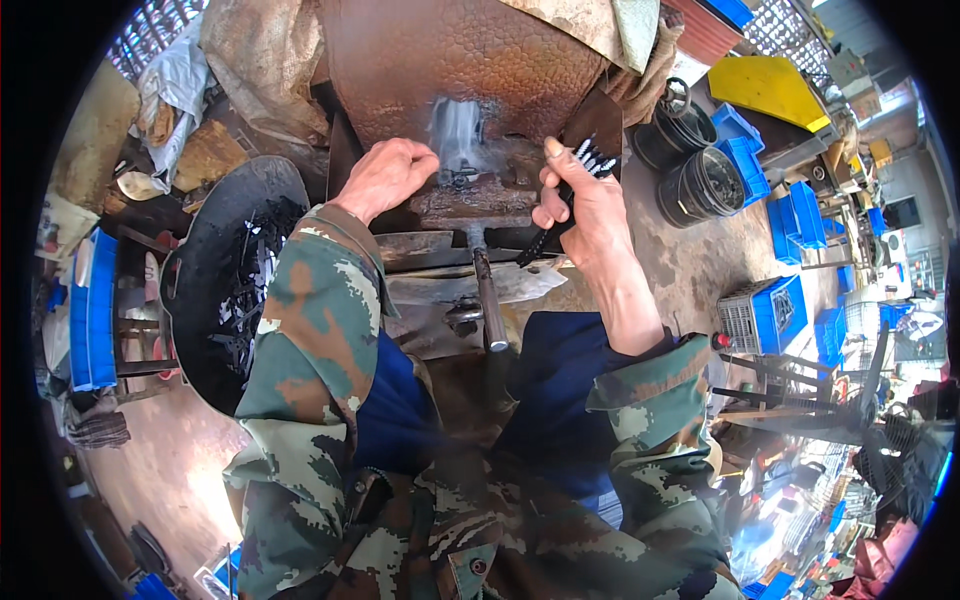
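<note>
Right hand (598, 212): grips a bundle of thin dark rods (596, 160); pale tips show above the fist and dark ends slant out below it, toward the left.
Left hand (385, 178): fingertips bunched together, just beside the whitish blur; whether anything small is pinched there cannot be told.
Whitish blur (459, 130): in front of the brown housing (440, 60), between the hands; smoke, spray or a moving part, too unclear to say which.
Rusty block (470, 207): below the blur, with a metal bar (489, 305) running from it toward the person.
Black pan (183, 290): beside the left forearm, with dark strips (240, 310) heaped inside.
Step at the housing: seemingly handling pieces one by one at the blur, the right hand keeping the supply.
Next move of the fingers: probably calls for a careful left-hand pinch, clear of the blur, while the right keeps the rods bunched with their tips within reach.
</note>
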`<state>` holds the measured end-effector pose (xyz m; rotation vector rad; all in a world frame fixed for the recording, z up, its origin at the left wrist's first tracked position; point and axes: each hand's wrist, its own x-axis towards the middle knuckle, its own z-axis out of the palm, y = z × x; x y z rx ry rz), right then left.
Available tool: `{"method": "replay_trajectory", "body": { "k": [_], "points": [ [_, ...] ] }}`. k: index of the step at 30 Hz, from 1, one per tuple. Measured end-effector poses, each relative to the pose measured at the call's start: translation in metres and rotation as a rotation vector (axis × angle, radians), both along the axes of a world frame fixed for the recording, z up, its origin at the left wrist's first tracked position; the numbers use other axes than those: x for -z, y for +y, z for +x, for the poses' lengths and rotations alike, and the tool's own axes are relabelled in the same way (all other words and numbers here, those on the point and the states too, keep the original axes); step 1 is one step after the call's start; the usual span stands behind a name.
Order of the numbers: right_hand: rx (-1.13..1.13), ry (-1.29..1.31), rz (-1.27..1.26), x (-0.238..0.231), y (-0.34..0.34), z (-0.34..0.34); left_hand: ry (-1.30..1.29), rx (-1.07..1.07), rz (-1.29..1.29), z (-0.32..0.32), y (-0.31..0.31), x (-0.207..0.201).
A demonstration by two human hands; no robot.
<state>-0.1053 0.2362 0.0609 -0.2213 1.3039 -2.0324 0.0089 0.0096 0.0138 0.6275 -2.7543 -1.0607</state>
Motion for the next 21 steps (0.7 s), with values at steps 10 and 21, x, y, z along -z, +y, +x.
{"method": "replay_trajectory", "body": {
  "k": [10, 21],
  "points": [
    [-0.395, 0.661, 0.398, 0.024, 0.039, 0.042, 0.112, -0.132, -0.045, 0.013, -0.018, 0.013],
    [-0.587, 1.373, 0.397, 0.042, 0.059, 0.058, -0.017, -0.278, 0.052, 0.008, -0.019, 0.020]
  ]
}}
